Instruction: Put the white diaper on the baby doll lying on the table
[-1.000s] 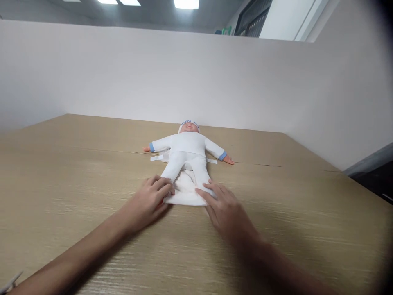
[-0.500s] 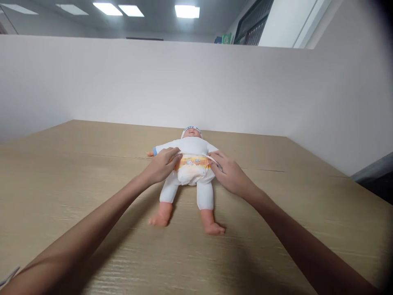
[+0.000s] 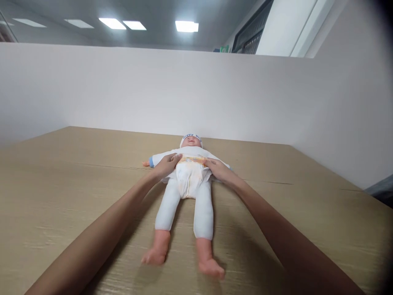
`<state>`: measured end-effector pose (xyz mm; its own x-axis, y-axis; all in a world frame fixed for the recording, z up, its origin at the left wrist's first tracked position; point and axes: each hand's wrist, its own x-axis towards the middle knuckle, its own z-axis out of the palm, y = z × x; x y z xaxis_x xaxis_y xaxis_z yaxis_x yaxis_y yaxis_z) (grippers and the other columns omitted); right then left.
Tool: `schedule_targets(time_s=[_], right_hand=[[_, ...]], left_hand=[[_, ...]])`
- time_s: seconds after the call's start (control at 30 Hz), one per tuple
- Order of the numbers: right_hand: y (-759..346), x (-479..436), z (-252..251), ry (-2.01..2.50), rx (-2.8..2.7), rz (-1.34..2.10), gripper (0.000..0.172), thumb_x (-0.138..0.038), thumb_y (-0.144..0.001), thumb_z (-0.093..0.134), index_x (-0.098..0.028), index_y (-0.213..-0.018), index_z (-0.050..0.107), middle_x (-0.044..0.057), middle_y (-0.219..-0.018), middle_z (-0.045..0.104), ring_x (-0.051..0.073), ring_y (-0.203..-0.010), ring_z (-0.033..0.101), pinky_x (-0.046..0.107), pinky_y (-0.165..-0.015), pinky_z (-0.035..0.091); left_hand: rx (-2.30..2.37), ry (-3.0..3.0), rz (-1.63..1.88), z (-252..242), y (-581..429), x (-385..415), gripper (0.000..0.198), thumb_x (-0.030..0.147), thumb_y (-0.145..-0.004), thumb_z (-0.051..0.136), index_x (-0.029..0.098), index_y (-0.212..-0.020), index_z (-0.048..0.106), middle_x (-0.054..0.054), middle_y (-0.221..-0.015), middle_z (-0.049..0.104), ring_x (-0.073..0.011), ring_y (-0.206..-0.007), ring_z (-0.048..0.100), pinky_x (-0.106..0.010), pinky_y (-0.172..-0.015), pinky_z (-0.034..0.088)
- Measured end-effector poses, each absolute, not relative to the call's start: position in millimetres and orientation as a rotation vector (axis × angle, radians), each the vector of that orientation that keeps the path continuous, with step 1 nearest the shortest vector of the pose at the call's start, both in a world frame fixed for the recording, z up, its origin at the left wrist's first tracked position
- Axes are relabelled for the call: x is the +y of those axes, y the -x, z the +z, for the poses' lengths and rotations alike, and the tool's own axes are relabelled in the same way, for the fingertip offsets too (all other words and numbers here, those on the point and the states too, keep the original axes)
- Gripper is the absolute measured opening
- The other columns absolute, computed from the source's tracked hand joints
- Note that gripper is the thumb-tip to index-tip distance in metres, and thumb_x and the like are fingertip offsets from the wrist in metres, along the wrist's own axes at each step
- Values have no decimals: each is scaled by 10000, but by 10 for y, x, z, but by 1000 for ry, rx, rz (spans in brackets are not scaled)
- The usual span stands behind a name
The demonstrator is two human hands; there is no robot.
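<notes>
A baby doll (image 3: 164,215) in white clothes with blue cuffs and a lettered white cap lies on its back, head away from me and bare feet toward me. Around its hips is a white diaper (image 3: 188,180) with an orange printed waistband. My left hand (image 3: 168,164) grips the diaper's left edge at the waist, its thumb on the front and its other fingers mostly hidden. At the waistband's right end, my right hand (image 3: 216,169) has its fingers bent onto the diaper. Both palms are turned from view.
The doll lies on a wide wood-grain table (image 3: 92,184). A white partition wall (image 3: 172,90) rises behind its head and another stands on the right. Something dark (image 3: 382,190) shows past the table's right edge.
The doll's legs now reach nearer to me and look straighter. The diaper's front stretches longer and flatter, and my hands have drawn slightly inward along its waistband. The camera view has tilted slightly up.
</notes>
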<state>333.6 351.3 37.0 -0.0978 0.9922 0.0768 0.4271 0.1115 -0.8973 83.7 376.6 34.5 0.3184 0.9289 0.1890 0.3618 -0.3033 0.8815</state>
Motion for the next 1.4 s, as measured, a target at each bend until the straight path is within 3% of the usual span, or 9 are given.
schedule_targets(time_s=[0.2, 0.3, 0.4, 0.5, 0.6, 0.77, 1.03, 1.23, 1.4], right_hand=[[-3419, 2993, 433, 1360, -1678, 1133, 466, -655, -961, 661, -221, -1031, 815, 42, -1002, 809, 252, -943, 729, 321, -794, 579], [-3514, 2743, 566, 1296, -1782, 1217, 455, -659, -966, 707, -243, -1119, 813, 45, -1175, 818, 287, -1112, 744, 335, -888, 587], [-3612, 2618, 556, 1357, -1761, 995, 428, -608, -939, 753, -226, -1129, 775, 74, -1089, 828, 287, -1015, 772, 354, -814, 595], [-3686, 2511, 345, 1479, -1678, 582, 368, -532, -959, 706, -224, -1159, 740, 74, -976, 814, 250, -833, 760, 369, -756, 585], [-3722, 2355, 79, 1524, -1721, 337, 327, -453, -998, 621, -236, -1221, 720, 77, -1008, 811, 236, -795, 727, 395, -795, 565], [-3691, 2224, -116, 1655, -1836, 129, 206, -387, -963, 634, -243, -1047, 754, 80, -1057, 806, 287, -985, 690, 470, -1022, 450], [-3711, 2334, -156, 1895, -1714, 279, 224, -439, -873, 754, -247, -862, 640, -5, -736, 684, 206, -689, 605, 306, -648, 350], [-3689, 2347, -122, 1892, -1667, 348, 309, -425, -843, 722, -253, -693, 514, -10, -652, 602, 193, -675, 505, 314, -656, 292], [-3788, 2382, 32, 1726, -1689, 516, 354, -501, -898, 550, -254, -645, 529, -1, -643, 554, 209, -717, 516, 315, -690, 376]], left_hand=[[1104, -1678, 770, 429, -655, 3259, 585, 797, -931, 588, 215, -870, 592, 48, -700, 497, -149, -654, 434, -280, -626, 313], [1174, -1750, 723, 516, -606, 3087, 543, 742, -982, 565, 222, -824, 566, 65, -653, 442, -135, -611, 400, -281, -624, 302], [1370, -1950, 769, 591, -623, 3059, 421, 601, -1065, 502, 236, -881, 606, 61, -612, 481, -160, -608, 477, -302, -665, 351], [1501, -2115, 980, 653, -717, 3056, 245, 433, -1078, 523, 245, -1196, 623, -13, -919, 744, -241, -879, 674, -360, -816, 458], [1415, -2334, 1202, 714, -903, 2948, 242, 360, -1085, 524, 221, -1268, 601, -99, -1302, 739, -304, -1205, 651, -455, -1030, 476], [1046, -2702, 958, 731, -1271, 2634, 222, 438, -1088, 572, 252, -1149, 677, -63, -1267, 750, -303, -1211, 629, -489, -1046, 479], [1175, -2709, 783, 576, -1361, 2585, 295, 507, -984, 709, 269, -1158, 726, -49, -1302, 741, -359, -1271, 548, -556, -1076, 452], [1187, -2700, 766, 585, -1360, 2595, 339, 521, -942, 746, 274, -1174, 740, -35, -1317, 730, -352, -1263, 525, -551, -1081, 445], [1214, -2732, 787, 516, -1379, 2591, 508, 690, -884, 750, 302, -1211, 773, -49, -1352, 702, -370, -1256, 517, -569, -1088, 439]])
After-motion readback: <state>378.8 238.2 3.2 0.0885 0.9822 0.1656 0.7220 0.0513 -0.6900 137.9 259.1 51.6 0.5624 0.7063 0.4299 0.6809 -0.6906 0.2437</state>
